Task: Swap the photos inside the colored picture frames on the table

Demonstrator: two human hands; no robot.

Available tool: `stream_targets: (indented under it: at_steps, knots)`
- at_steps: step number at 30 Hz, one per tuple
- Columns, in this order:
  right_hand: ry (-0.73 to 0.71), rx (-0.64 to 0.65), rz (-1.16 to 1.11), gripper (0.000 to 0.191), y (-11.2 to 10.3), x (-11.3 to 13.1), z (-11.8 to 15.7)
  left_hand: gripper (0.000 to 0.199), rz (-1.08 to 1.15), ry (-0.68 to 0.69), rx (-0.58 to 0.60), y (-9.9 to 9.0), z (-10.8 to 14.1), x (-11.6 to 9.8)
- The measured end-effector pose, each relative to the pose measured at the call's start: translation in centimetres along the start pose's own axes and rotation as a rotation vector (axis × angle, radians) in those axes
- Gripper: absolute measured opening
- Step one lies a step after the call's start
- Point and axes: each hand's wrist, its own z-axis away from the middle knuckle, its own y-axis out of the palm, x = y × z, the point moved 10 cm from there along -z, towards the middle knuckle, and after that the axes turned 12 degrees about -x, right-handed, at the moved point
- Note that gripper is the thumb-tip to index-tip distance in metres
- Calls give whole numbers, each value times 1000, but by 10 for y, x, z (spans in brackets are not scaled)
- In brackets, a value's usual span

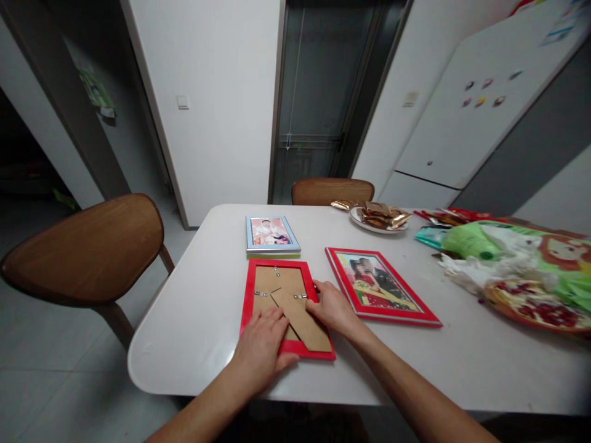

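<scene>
A red picture frame [298,349] lies face down on the white table, its brown backboard [289,280] and metal clips showing. My left hand [263,344] rests open on the frame's lower left part, fingers spread over the backboard. At the frame's right edge, my right hand [330,306] has its fingers closed round the red border, the thumb on top near the right clip. To the right lies another red frame [378,286], picture side up. Behind the face-down frame is a light blue frame [272,234] stacked on something greenish.
A white plate [381,229] of wrapped snacks stands at the back. Plastic bags [475,240] and a bowl of red fruit pieces [545,304] are on the right. Wooden chairs stand at the left [87,246] and beyond the table [331,191].
</scene>
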Motion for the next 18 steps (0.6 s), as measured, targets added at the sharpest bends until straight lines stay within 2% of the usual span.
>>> stream_targets:
  at_steps: [2, 5, 8, 14, 17, 18]
  knots:
    - [-57, -21, 3, 42, -2, 7, -1, 58, -26, -29, 8, -5, -1, 11]
    - [-115, 15, 18, 33, 1, 17, -3, 53, -13, -40, 21, -8, -2, 20]
    - [-98, 41, 62, 25, 4, 19, -7, 45, 7, -57, 16, -9, -2, 23]
    - [-110, -24, 124, 27, 2, 22, -6, 34, 49, -76, -12, -9, -2, 24]
    - [-200, -83, 60, 28, -6, 34, 2, 36, 77, -93, -40, -9, 0, 29]
    - [-258, -66, 0, 28, -7, 42, 7, 37, 87, -97, -47, -8, 0, 30]
